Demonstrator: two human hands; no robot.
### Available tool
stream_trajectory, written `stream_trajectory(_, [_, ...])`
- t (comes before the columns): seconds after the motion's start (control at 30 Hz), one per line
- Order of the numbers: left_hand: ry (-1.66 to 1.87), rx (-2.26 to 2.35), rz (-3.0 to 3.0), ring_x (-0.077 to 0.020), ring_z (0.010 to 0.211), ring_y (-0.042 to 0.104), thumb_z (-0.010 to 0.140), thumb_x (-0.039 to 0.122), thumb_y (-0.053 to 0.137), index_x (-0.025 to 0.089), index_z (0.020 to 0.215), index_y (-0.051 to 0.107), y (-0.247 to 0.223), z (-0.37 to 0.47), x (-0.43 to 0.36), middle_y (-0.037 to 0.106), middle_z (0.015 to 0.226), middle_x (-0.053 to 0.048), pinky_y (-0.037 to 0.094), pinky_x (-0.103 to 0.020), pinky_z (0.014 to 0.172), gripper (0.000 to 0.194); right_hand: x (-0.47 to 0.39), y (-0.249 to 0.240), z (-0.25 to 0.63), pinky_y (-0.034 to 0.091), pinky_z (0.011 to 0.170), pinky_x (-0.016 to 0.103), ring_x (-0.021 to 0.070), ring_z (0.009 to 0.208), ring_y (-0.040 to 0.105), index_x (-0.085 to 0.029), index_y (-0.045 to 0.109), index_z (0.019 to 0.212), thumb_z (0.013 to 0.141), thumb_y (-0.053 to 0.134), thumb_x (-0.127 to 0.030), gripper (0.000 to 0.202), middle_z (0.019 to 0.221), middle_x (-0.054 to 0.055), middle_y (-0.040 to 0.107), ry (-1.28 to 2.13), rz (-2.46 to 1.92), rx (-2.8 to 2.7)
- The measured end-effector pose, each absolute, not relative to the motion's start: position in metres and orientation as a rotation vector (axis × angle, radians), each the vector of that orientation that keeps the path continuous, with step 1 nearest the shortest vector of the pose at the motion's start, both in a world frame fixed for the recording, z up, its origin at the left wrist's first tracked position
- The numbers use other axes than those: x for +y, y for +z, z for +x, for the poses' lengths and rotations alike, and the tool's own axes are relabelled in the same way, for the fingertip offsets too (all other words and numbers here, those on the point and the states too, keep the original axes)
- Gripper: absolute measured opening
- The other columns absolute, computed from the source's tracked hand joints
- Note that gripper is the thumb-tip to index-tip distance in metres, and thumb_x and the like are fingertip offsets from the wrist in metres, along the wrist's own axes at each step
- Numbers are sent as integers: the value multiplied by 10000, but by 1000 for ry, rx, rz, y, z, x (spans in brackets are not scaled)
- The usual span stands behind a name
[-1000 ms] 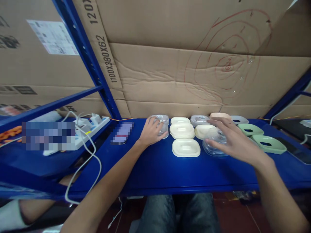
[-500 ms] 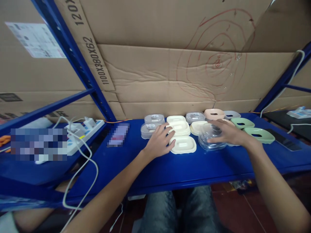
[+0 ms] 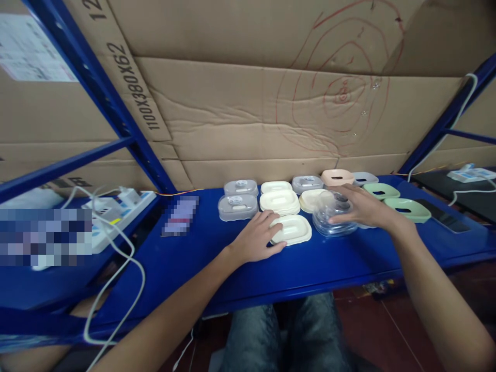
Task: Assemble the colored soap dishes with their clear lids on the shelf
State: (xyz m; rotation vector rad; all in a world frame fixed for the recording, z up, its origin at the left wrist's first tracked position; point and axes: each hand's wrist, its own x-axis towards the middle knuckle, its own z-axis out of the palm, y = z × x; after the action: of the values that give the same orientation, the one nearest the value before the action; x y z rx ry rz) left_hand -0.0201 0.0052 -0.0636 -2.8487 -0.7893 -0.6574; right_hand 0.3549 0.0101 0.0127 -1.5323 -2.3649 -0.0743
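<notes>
My left hand (image 3: 258,237) spans the left end of a cream soap dish (image 3: 296,229), fingers on its far side and thumb at its near edge. Behind that dish are more cream soap dishes (image 3: 279,201). My right hand (image 3: 360,205) is curled over clear plastic lids (image 3: 334,222), which look stacked and are slightly blurred. Its thumb is in front of them, while the other fingertips are partly hidden. Another cream piece (image 3: 311,200) lies just behind the lids. Close to my right wrist are green soap dishes (image 3: 416,209) with oval openings.
Grey soap dishes (image 3: 237,207) stand left of the cream ones, and a peach dish (image 3: 336,177) at the back. A dark phone (image 3: 445,217) lies right on the blue table (image 3: 182,274). Power strips (image 3: 103,227) and white cables (image 3: 143,281) are left. Cardboard (image 3: 232,113) stands behind.
My left hand has moved nearer, from beside the middle cream dish onto the front one. My right hand stays at the clear lids. The view has shifted slightly.
</notes>
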Motion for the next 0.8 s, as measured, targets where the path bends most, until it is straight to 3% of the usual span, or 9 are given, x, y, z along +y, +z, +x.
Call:
stream_trajectory(0.1, [-651,-809,-2891,-363,1314,585,1030,512,661,175,1228,695,-64,-20,5,675,1352,-180,517,-540,1100,392,15,11,352,537,1166,575,445,1377,641,-238,626,1544,798,855,-709,912,1458,164,701,-10,-1543,-2446])
stream_trajectory(0.3, [-690,-871,-2908,-383,1389,564,973,512,741,171,1238,687,-67,-21,5,611,1468,-216,508,-554,1154,436,11,8,351,502,1178,595,439,1364,642,-262,596,1578,825,822,-716,908,1419,149,724,-53,-1515,-2454])
stream_trajectory(0.8, [-707,-931,-2926,-364,1378,586,984,506,734,178,1235,691,-70,-20,5,607,1471,-208,507,-529,1172,415,-2,-13,348,330,1282,681,463,1486,518,-238,531,1618,859,815,-685,925,1558,221,596,-348,-1450,-2450])
